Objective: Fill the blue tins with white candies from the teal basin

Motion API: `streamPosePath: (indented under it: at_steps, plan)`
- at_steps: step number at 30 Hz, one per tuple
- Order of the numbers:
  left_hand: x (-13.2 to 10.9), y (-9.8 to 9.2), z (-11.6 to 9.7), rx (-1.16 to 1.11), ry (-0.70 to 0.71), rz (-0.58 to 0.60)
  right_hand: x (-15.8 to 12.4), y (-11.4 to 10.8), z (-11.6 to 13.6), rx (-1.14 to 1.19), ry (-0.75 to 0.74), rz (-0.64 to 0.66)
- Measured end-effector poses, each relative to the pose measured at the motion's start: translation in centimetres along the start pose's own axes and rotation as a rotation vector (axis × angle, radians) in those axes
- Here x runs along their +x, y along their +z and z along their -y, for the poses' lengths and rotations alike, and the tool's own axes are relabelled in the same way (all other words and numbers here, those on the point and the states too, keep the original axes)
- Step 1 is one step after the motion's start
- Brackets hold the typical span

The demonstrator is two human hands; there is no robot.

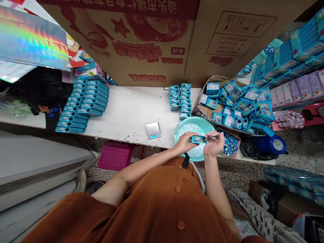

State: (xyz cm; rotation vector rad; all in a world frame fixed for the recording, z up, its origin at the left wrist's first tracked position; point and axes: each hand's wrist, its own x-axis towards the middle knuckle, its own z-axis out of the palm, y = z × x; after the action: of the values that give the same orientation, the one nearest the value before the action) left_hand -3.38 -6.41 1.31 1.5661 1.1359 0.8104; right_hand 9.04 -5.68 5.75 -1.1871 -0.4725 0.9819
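Both hands pinch one small teal printed box between them. The left hand is closed on its left end and the right hand on its right end, just above a round teal plastic basin of small white pellets. If the grip slackens or the box tips, it could likely drop into the pellets and scatter them. A small silver digital scale sits nearby on the white tabletop.

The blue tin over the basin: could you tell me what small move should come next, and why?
Probably dip the blue tin into the white pieces: left hand and right hand hold it just above the teal basin; its filling is hidden.
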Motion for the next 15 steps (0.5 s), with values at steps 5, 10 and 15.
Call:
streamPosePath:
  at_steps: [5, 10, 15]
  plan:
    - [0.0, 0.5, 1.5, -0.073, -0.084, 0.018, 0.5, -1.1, -1.4, 0.011, 0.109, -0.03]
    - [-0.7, 0.7, 3.0, -0.189, -0.138, 0.017, 2.0, -4.6, -3.1, 0.198, 0.327, -0.068]
    - [-1.1, 0.3, 3.5, -0.233, -0.043, 0.018, 3.8, -9.2, -7.7, -0.294, 0.379, -0.082]
